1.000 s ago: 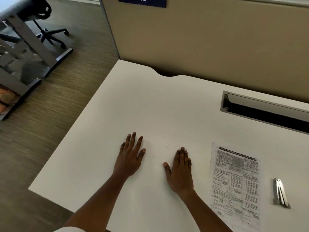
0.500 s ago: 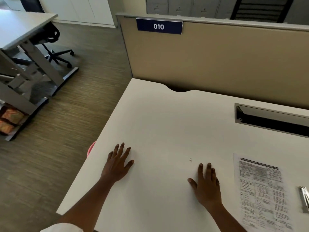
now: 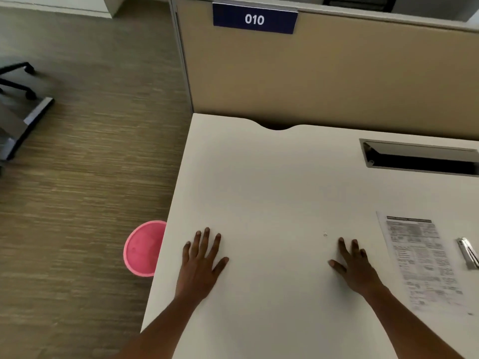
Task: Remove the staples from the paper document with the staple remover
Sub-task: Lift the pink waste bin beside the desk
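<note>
Head view, single frame. I see both hands lying flat, palms down, on the white desk [image 3: 272, 182], and neither holds anything.

Left hand [image 3: 201, 263]: fingers spread and open, set near the desk's left edge. Right hand [image 3: 356, 268]: also open, fingers extended, well apart from the left hand and just left of the paper document [image 3: 422, 260].

Paper document: printed sheet lying flat at the right side of the desk; the print is blurred and I cannot read it. I cannot tell whether any staple remains in it.

Staple remover [image 3: 467, 252]: metal, lying on the desk just right of the document, partly cut off by the frame edge. Neither hand touches it.

One small loose staple [image 3: 325, 234] lies on the bare desk, just beyond the right hand's fingertips [image 3: 341, 240].

Surroundings: a pink bin [image 3: 142, 248] stands on the floor beside the desk's left edge, partly hidden under it. A tan partition [image 3: 324, 73] behind the desk carries a blue plate reading "010" [image 3: 254, 19]. A cable slot [image 3: 420, 158] is open at the desk's far right.
</note>
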`<state>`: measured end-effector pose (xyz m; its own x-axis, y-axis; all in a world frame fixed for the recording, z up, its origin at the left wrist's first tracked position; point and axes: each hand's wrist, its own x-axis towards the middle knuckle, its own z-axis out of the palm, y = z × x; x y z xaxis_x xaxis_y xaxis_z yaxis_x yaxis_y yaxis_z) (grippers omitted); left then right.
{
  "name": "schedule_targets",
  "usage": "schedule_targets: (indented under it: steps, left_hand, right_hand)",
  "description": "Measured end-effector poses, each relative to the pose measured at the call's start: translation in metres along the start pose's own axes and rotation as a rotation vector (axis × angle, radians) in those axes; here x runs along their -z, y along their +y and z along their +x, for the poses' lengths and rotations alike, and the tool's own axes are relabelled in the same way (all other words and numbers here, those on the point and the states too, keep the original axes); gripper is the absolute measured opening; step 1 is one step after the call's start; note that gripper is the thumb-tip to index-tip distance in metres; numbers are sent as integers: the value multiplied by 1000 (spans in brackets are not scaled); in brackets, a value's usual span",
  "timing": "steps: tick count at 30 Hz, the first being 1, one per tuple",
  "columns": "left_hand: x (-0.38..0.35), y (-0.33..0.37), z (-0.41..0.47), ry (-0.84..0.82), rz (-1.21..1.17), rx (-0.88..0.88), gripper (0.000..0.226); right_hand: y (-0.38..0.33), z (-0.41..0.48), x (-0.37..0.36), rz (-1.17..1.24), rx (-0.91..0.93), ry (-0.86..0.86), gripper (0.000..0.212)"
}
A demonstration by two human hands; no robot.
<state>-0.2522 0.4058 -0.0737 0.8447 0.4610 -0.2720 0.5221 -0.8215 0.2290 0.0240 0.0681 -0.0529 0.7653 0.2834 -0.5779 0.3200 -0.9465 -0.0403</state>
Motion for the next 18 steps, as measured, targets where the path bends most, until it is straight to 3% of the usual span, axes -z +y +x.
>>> schedule_targets:
  steps: [10,15,18]
  left_hand:
    - [-21,-4,2,79,24,-45,73]
    - [-24,-3,3,89,37,-39,73]
    - [-24,-3,3,101,45,-38,73]
  right_hand:
    - [-1,-14,-4,49,-43,18,77]
    - [-31,-23,-30,28,-50,301,87]
    - [-45,-16,-38,65,-59,383,94]
